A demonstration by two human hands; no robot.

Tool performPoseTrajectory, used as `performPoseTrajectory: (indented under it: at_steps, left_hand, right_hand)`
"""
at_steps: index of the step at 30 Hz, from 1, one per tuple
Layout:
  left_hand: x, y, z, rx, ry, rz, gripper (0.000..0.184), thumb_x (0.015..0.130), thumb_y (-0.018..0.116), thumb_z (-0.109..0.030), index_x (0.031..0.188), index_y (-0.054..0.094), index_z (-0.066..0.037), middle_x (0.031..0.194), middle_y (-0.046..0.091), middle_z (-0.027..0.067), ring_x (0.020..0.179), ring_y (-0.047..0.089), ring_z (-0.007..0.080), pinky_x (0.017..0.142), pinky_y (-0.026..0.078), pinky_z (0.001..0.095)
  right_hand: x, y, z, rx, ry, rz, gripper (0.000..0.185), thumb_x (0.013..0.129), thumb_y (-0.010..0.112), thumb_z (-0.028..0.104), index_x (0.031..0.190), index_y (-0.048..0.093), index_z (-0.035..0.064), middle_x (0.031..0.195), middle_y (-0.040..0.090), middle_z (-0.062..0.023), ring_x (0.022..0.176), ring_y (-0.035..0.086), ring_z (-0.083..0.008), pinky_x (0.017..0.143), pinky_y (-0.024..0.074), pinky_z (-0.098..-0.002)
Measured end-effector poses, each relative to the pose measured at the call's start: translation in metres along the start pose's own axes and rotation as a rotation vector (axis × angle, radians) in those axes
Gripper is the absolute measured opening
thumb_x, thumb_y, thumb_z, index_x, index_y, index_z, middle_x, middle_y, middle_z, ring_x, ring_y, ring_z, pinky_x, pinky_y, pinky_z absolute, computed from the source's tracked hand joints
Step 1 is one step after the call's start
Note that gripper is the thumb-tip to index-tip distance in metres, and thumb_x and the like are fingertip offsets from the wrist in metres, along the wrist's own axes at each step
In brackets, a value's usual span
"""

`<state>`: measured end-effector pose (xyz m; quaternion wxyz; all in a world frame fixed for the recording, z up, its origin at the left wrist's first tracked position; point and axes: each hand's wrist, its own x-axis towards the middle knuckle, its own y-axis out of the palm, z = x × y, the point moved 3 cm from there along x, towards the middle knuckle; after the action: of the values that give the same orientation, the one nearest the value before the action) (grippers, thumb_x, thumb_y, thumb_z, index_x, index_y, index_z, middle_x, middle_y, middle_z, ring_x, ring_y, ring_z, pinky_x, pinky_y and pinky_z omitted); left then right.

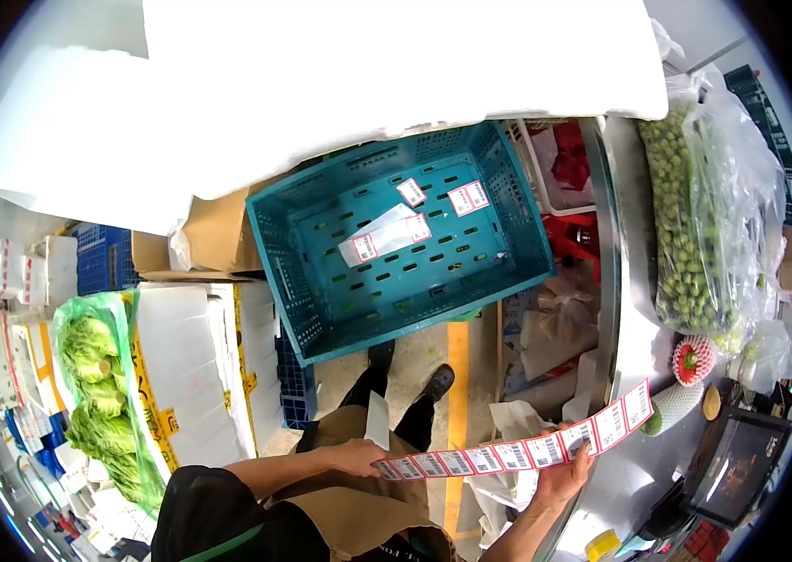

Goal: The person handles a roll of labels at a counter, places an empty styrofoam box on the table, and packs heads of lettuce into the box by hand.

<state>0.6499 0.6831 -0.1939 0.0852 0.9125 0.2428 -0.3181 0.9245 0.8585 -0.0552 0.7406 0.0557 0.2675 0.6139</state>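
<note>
A long strip of printed labels with red borders stretches between my two hands. My left hand is closed on its left end, and a blank white slip sticks up beside those fingers. Farther along, my right hand pinches the strip from below, with the free end running on past it to the upper right. Beyond my hands stands a teal plastic crate. On its slotted floor lie a few loose labels and a white strip with labels.
Right, a metal counter carries a bag of small green vegetables, a red fruit in a foam net and a dark screen. Left, bagged lettuce lies by white foam boxes. A white foam block overhangs the crate.
</note>
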Motion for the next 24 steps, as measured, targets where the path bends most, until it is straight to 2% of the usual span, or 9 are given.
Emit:
performPoseTrajectory:
  at_steps: [3,6,8,9,11,14,16,19,24]
  left_hand:
    - [-0.004,0.001,-0.006,0.053,-0.009,-0.006,0.044,0.079,0.061,-0.023,0.122,0.058,-0.017,0.104,0.064,0.0186,0.096,0.06,0.0365,0.083,0.048,0.0444]
    - [-0.004,0.014,0.009,0.121,0.015,-0.011,0.041,0.078,0.06,-0.024,0.118,0.061,-0.016,0.1,0.065,0.0186,0.094,0.061,0.0365,0.08,0.049,0.0459]
    - [-0.005,0.009,0.003,0.158,0.049,-0.004,0.035,0.078,0.06,-0.024,0.112,0.063,-0.015,0.098,0.065,0.0178,0.094,0.061,0.0358,0.079,0.049,0.0455]
    - [-0.003,0.011,0.002,0.18,0.066,-0.002,0.034,0.079,0.06,-0.024,0.111,0.064,-0.014,0.097,0.065,0.0176,0.093,0.061,0.0356,0.079,0.049,0.0452]
    - [0.001,0.016,0.006,0.211,0.073,-0.042,0.032,0.079,0.06,-0.024,0.109,0.065,-0.013,0.096,0.066,0.0172,0.092,0.062,0.0351,0.078,0.049,0.0444]
    - [0.006,0.015,-0.007,0.243,0.14,-0.043,0.03,0.08,0.061,-0.023,0.107,0.065,-0.012,0.094,0.066,0.018,0.09,0.062,0.0359,0.077,0.048,0.0436]
    - [0.008,0.02,-0.022,0.272,0.163,-0.04,0.03,0.08,0.062,-0.022,0.107,0.065,-0.012,0.094,0.066,0.0183,0.089,0.062,0.0364,0.077,0.048,0.0426]
    - [0.016,0.038,-0.049,0.335,0.177,-0.016,0.03,0.079,0.062,-0.021,0.108,0.065,-0.011,0.094,0.065,0.0187,0.088,0.062,0.0369,0.076,0.048,0.0417]
    - [0.044,0.098,-0.07,0.465,0.248,-0.007,0.029,0.078,0.059,-0.015,0.106,0.065,-0.01,0.094,0.064,0.0197,0.09,0.062,0.0368,0.076,0.049,0.0405]
  right_hand:
    - [-0.017,-0.015,0.012,0.078,-0.032,-0.026,0.04,0.089,0.059,0.022,0.122,0.047,0.0034,0.105,0.06,-0.0184,0.094,0.06,-0.0305,0.077,0.0519,-0.0516]
    - [-0.037,-0.036,0.022,0.044,-0.063,-0.227,0.04,0.087,0.06,0.019,0.122,0.047,0.0049,0.107,0.06,-0.0148,0.098,0.059,-0.029,0.08,0.0512,-0.0492]
    - [-0.05,-0.053,0.025,0.054,-0.058,-0.323,0.039,0.086,0.061,0.017,0.121,0.05,0.0052,0.108,0.061,-0.0112,0.098,0.06,-0.0263,0.085,0.0502,-0.0439]
    - [-0.054,-0.048,0.034,0.047,-0.101,-0.241,0.037,0.086,0.062,0.016,0.119,0.051,0.0044,0.107,0.062,-0.0089,0.098,0.06,-0.0228,0.087,0.0495,-0.04]
    - [-0.059,-0.059,0.04,0.098,-0.117,-0.207,0.034,0.087,0.063,0.015,0.117,0.052,0.0034,0.107,0.062,-0.0072,0.096,0.061,-0.0214,0.088,0.0498,-0.04]
    - [-0.076,-0.047,0.066,0.069,-0.145,-0.111,0.035,0.09,0.058,0.023,0.115,0.052,-0.0007,0.106,0.063,-0.0206,0.091,0.065,-0.0307,0.083,0.0538,-0.0452]
    - [-0.094,-0.064,0.077,0.072,-0.202,-0.122,0.034,0.09,0.058,0.022,0.115,0.053,-0.0007,0.105,0.064,-0.0192,0.092,0.065,-0.0294,0.083,0.0537,-0.0443]
    - [-0.136,-0.1,0.097,0.084,-0.284,-0.198,0.032,0.088,0.061,0.022,0.113,0.055,0.0018,0.103,0.065,-0.012,0.093,0.064,-0.0235,0.084,0.0521,-0.0397]
    - [-0.227,-0.186,0.125,0.079,-0.415,-0.245,0.03,0.09,0.059,0.018,0.115,0.054,0.0015,0.104,0.064,-0.0126,0.094,0.064,-0.0231,0.085,0.0522,-0.0387]
